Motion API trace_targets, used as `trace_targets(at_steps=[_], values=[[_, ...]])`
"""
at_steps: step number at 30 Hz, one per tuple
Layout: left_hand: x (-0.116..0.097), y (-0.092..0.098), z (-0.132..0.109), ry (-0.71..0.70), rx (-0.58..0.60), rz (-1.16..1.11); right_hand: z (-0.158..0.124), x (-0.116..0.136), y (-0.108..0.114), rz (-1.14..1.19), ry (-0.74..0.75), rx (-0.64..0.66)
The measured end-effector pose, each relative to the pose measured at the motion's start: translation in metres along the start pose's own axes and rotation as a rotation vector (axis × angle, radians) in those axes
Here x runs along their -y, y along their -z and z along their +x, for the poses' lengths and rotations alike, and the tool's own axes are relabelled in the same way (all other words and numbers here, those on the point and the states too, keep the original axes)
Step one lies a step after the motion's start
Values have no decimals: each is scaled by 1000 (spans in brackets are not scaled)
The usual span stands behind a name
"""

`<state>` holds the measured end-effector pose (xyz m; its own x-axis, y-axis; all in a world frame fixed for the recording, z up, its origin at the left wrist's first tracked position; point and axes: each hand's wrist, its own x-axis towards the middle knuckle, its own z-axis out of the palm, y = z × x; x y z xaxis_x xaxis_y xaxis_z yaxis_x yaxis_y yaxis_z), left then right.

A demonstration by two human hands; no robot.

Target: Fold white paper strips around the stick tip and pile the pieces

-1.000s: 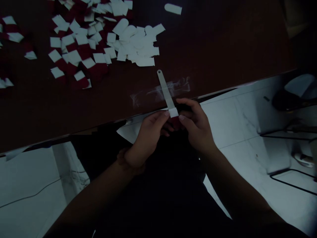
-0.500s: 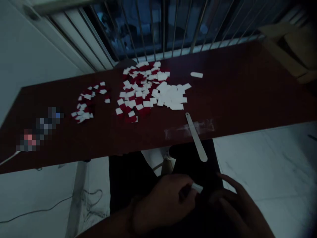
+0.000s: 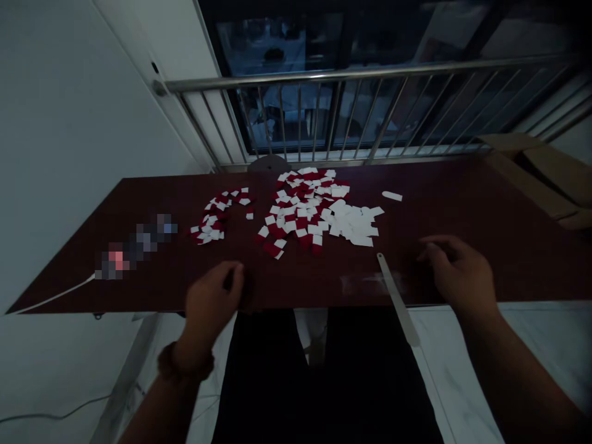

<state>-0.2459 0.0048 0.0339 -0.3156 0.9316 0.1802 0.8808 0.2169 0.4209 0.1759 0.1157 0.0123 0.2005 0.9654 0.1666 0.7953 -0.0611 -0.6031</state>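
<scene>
My left hand [image 3: 213,302] is at the table's front edge, fingers curled in and thumb against the index finger. Whatever it holds, if anything, is hidden. My right hand [image 3: 462,271] rests over the front right part of the table, fingers loosely bent and apart, with nothing visible in them. Between the hands lie a pile of red-and-white pieces [image 3: 300,216], a heap of plain white pieces [image 3: 354,223] and a long flat pale strip [image 3: 396,296] jutting past the edge. A smaller red-and-white group [image 3: 210,228] lies beyond my left hand.
The dark red table [image 3: 462,203] stands against a metal railing [image 3: 324,76] and window. One white piece [image 3: 392,196] lies apart. A cardboard box [image 3: 536,172] sits at the right end. At the left is a blurred-out object [image 3: 136,246] with a white cord.
Both hands have risen from my lap to the table and moved apart. The small white piece seen in my left hand is out of sight. The view has tilted up.
</scene>
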Motion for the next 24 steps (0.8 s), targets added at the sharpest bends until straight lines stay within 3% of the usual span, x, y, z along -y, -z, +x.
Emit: trace_targets(at_steps=[2, 4, 14, 24], values=[[25, 11, 2, 109, -41, 144, -3, 0, -1, -93, 11, 11], [36, 17, 7, 167, -46, 219, -7, 4, -1, -181, 19, 25], [29, 13, 7, 122, -42, 319, -8, 8, -3, -197, 54, 10], [29, 14, 2, 101, -40, 268, -6, 4, -1, -282, 14, 91]])
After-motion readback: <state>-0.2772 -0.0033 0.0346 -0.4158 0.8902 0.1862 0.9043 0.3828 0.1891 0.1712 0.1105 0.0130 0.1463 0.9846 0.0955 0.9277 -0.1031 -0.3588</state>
